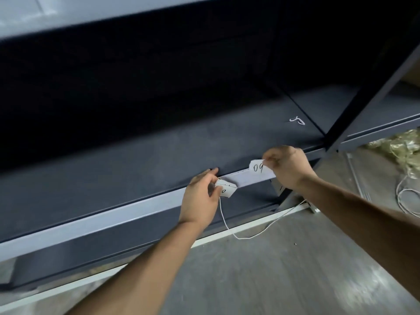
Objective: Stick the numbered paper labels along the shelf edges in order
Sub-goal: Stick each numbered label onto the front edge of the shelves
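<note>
1. Grey floor (295,269) runs under a low, dark metal shelf (159,155) whose paler front edge (127,212) crosses the view on a slant.
2. Fingers (270,161) of the right hand (288,167) are curled and pinch the right end of a paper label (259,170). It bears a handwritten number, seemingly 09 though it could be read the other way up. It lies against the front edge near the right end.
3. Left hand (200,198) grips a small stack of spare labels (226,189) under the thumb, just below the edge, while its forefinger reaches up to touch the shelf lip.
4. Step in hand, as I judge it: seating this label. Line its top with the lip, lay one end down first, then smooth along its length so no wrinkle or lifted corner stays.
5. Keeping the spare stack pinched firmly and clear of the strip would stop a loose label catching on it. The left forefinger could steady the near end of the label.
6. Edges: an upright post (368,96) closes the shelf just right of the right hand, so little room lies that way.
7. Leftward the edge shows a long bare stretch.
8. A white cord (250,236) trails across the floor below the hands and might snag a foot.
</note>
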